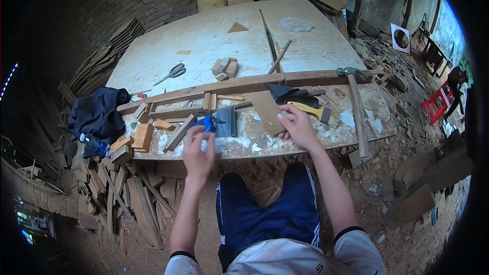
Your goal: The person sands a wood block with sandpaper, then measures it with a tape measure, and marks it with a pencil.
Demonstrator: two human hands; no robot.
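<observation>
The right hand (296,126) pinched a thin wooden board (266,111) by one edge over the workbench (244,148); the left hand (197,152) (blurred) spread its fingers. The one-sided grip could have let the board slip.

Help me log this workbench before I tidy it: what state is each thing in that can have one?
Hammer: lying down, head on the wooden rail
Scissors: lying flat, apparently closed
Clear plastic: crumpled
Dark cloth: bunched up
Bottle: lying tilted, apparently capped
Thin board: gripped in the right hand
Left hand: fingers parted, blurred
Red stool: standing
</observation>
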